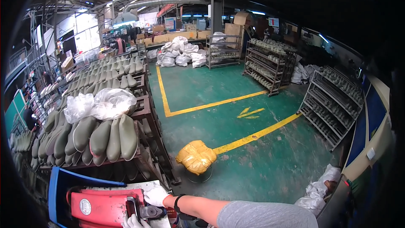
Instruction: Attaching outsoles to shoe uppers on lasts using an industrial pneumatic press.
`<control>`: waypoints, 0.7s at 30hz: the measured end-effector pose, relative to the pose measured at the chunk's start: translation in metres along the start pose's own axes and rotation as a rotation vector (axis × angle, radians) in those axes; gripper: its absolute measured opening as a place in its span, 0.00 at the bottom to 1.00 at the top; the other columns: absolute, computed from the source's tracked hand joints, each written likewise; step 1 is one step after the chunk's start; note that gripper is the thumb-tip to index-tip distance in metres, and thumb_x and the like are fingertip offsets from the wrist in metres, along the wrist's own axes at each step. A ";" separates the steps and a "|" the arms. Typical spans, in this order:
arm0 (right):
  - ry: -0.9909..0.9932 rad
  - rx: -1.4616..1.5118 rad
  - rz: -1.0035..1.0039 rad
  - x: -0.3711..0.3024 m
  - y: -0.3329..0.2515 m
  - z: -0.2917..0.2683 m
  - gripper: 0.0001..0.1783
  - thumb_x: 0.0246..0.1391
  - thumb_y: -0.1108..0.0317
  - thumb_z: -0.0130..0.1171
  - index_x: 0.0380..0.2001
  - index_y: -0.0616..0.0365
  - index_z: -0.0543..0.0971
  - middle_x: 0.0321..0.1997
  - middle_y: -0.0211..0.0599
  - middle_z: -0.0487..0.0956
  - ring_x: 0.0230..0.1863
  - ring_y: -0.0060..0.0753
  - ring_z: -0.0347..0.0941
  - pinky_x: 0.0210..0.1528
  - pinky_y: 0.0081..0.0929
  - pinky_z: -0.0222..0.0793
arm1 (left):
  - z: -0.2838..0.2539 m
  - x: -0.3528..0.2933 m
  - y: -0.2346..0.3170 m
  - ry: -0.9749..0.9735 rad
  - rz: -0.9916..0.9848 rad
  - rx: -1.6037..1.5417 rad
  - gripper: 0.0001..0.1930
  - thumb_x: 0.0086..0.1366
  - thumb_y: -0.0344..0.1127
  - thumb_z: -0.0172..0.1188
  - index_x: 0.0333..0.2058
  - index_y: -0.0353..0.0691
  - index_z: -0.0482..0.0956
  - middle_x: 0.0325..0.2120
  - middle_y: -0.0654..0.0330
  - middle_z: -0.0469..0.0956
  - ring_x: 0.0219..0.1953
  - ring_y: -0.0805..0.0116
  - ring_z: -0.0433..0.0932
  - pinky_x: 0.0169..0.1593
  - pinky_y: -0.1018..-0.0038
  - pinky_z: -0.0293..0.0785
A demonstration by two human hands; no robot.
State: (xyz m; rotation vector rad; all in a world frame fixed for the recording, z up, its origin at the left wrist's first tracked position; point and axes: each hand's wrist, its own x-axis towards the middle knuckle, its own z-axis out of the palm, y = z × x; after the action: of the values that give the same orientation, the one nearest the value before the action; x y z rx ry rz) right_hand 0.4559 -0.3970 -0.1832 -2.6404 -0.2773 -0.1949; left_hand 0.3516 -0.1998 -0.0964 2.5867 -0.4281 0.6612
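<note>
A red machine cover (107,206) with a round white label lies in front of me, partly inside a blue guard (54,194). My right hand (155,196), in a white glove, is at the cover's right edge; its fingers look bent, and their tips are not clear. My left hand (136,221), also gloved in white, shows only in part at the lower edge. Its fingers are bent at the lower end of a dark, red-edged piece (131,206) whose kind I cannot make out. Beside that piece, below my right hand, is a black machine part (152,212).
Grey-green shoe lasts (99,137) fill a rack on the left, with clear plastic bags (112,103) on top. A yellow wrapped stool seat (196,157) stands ahead on the green floor. Loaded racks (333,101) and white sacks (316,192) are to the right.
</note>
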 end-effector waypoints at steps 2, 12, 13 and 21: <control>0.038 -0.005 -0.024 0.000 0.002 0.004 0.18 0.61 0.57 0.50 0.38 0.55 0.85 0.39 0.47 0.86 0.42 0.55 0.83 0.53 0.52 0.75 | -0.001 0.002 0.002 0.047 0.026 -0.021 0.14 0.56 0.39 0.62 0.40 0.39 0.84 0.49 0.43 0.81 0.56 0.37 0.74 0.65 0.47 0.65; 0.145 0.006 -0.073 -0.002 0.000 0.005 0.15 0.56 0.59 0.53 0.30 0.56 0.84 0.36 0.47 0.85 0.40 0.53 0.82 0.47 0.49 0.76 | -0.002 0.004 0.003 0.136 0.159 0.004 0.17 0.58 0.39 0.59 0.43 0.38 0.85 0.52 0.43 0.81 0.58 0.37 0.74 0.65 0.46 0.66; 0.070 -0.022 -0.081 -0.001 0.001 0.006 0.15 0.57 0.59 0.53 0.34 0.56 0.84 0.40 0.46 0.85 0.41 0.52 0.82 0.48 0.49 0.76 | -0.005 0.007 0.007 0.109 0.154 -0.025 0.18 0.59 0.39 0.58 0.45 0.37 0.85 0.54 0.45 0.81 0.57 0.38 0.75 0.65 0.47 0.66; 0.195 0.060 -0.083 0.005 0.008 0.029 0.15 0.55 0.59 0.54 0.27 0.56 0.85 0.32 0.49 0.84 0.37 0.56 0.81 0.44 0.51 0.74 | -0.012 0.014 0.019 0.076 0.149 -0.026 0.21 0.59 0.35 0.54 0.48 0.36 0.85 0.52 0.48 0.83 0.48 0.39 0.80 0.56 0.52 0.74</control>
State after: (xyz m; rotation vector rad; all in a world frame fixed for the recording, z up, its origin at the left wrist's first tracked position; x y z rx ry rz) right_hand 0.4648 -0.3897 -0.2113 -2.5298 -0.3211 -0.4615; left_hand 0.3510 -0.2131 -0.0737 2.5140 -0.6050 0.7961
